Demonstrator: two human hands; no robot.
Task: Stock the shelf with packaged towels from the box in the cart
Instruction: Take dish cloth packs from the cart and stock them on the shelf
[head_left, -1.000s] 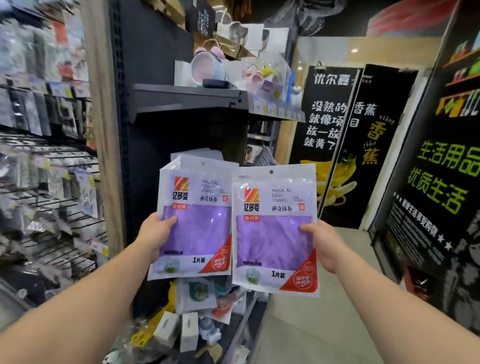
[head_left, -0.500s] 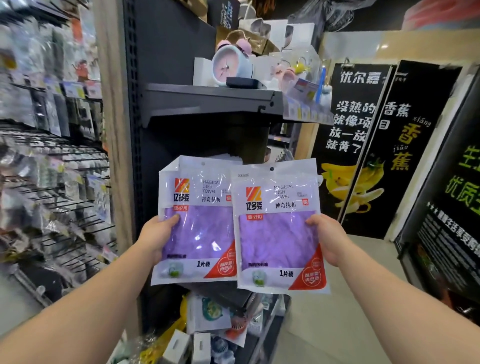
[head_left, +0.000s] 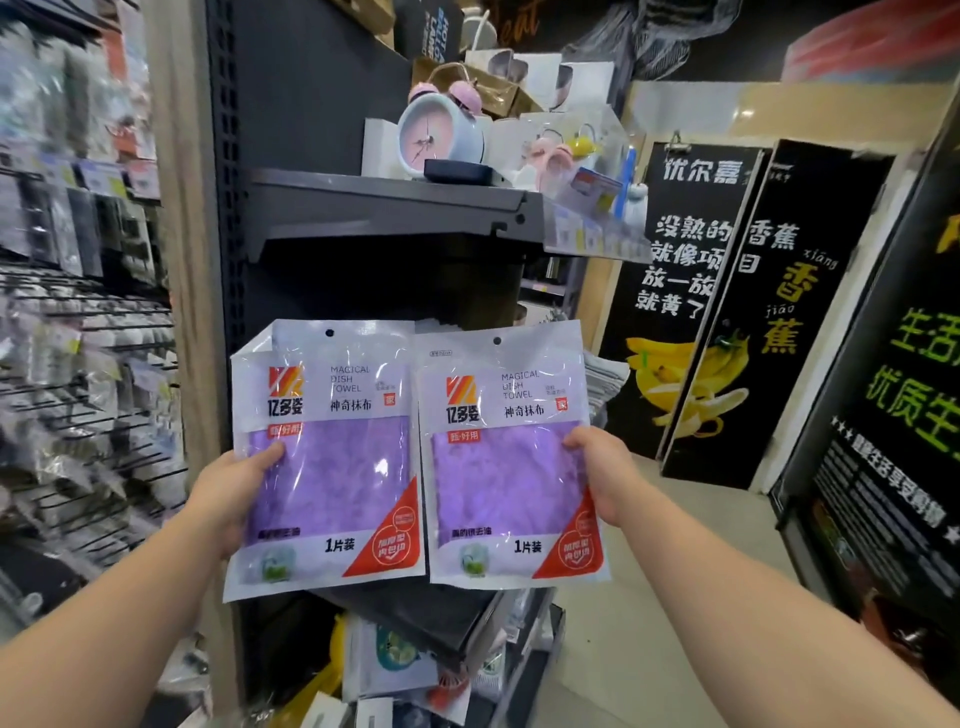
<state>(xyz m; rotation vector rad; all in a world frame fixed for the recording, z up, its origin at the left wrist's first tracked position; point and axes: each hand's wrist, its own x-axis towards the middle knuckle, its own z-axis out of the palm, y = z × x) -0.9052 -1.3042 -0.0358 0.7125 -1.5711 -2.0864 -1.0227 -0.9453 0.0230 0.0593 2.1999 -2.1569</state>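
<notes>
I hold two packaged purple dish towels upright, side by side, in front of a dark shelf unit. My left hand (head_left: 236, 493) grips the left edge of the left towel pack (head_left: 332, 467). My right hand (head_left: 602, 473) grips the right edge of the right towel pack (head_left: 511, 467). Both packs are clear bags with a white header, a hang hole at the top and a red corner. Behind them is the dark gap under a grey shelf (head_left: 395, 208), where more packs (head_left: 602, 374) show at the right. The box and the cart are out of view.
A pink alarm clock (head_left: 439, 137) and small boxed goods stand on the grey shelf. Peg hooks with hanging goods (head_left: 83, 364) fill the left wall. A lower shelf (head_left: 426, 618) holds mixed items. Black banana posters (head_left: 722, 312) and the floor aisle (head_left: 639, 597) lie to the right.
Both packs have stayed in my hands and come slightly closer to the shelf, while my view has shifted so the shelf unit sits more to the right and looks larger.
</notes>
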